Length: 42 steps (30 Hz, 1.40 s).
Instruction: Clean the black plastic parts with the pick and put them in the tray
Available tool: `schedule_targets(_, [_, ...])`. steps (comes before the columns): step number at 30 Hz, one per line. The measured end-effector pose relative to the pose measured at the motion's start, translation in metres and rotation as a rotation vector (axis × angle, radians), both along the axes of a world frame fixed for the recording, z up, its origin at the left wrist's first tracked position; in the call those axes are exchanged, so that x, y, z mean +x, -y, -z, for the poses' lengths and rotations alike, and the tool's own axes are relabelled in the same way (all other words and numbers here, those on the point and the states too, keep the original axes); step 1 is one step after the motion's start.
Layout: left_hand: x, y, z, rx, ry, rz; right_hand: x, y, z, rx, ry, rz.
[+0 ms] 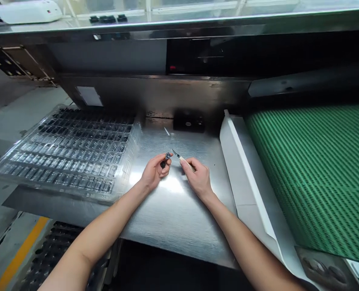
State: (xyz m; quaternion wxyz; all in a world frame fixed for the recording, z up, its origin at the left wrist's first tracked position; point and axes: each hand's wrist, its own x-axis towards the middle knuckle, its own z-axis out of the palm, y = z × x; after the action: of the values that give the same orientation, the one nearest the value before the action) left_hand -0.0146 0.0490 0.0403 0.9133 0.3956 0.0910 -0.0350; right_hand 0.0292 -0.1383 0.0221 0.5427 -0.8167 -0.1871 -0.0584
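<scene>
My left hand (155,171) pinches a small dark part (166,158) between thumb and fingers, just above the steel table (170,218). My right hand (197,176) is closed round a slim tool with a pointed metal tip (177,154), like tweezers or a small knife. The tip points left toward the small part, a short gap away. Both hands rest near the middle of the table.
A clear plastic tray (67,151) with several rows of small dark parts lies to the left. A green perforated conveyor belt (312,169) runs on the right behind a white guard (242,169). A dark machine housing (167,93) stands behind. Another tray (49,254) sits below.
</scene>
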Motion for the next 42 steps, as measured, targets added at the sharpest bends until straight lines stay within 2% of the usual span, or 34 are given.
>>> schedule_targets(13, [-0.002,0.005,0.003,-0.011,0.004,-0.036,0.004,0.006,0.009,-0.087,-0.037,0.002])
schedule_targets(22, [-0.001,0.008,0.008,0.025,-0.001,0.004,0.007,0.006,0.010,-0.167,-0.068,0.038])
schedule_targets(28, [-0.005,0.013,0.005,0.151,0.039,0.031,0.008,0.009,0.009,-0.187,-0.092,0.023])
schedule_targets(35, [-0.003,0.026,0.019,0.435,0.092,0.007,0.009,0.009,0.006,-0.151,-0.122,0.033])
schedule_targets(38, [-0.009,0.023,0.008,0.580,0.115,-0.002,0.008,0.009,0.005,-0.145,-0.126,0.054])
schedule_targets(40, [-0.018,0.010,-0.010,0.677,0.181,-0.029,0.007,0.009,0.005,-0.148,-0.127,0.057])
schedule_targets(42, [-0.028,-0.013,-0.035,0.820,0.288,-0.082,0.006,0.009,0.004,-0.149,-0.126,0.051])
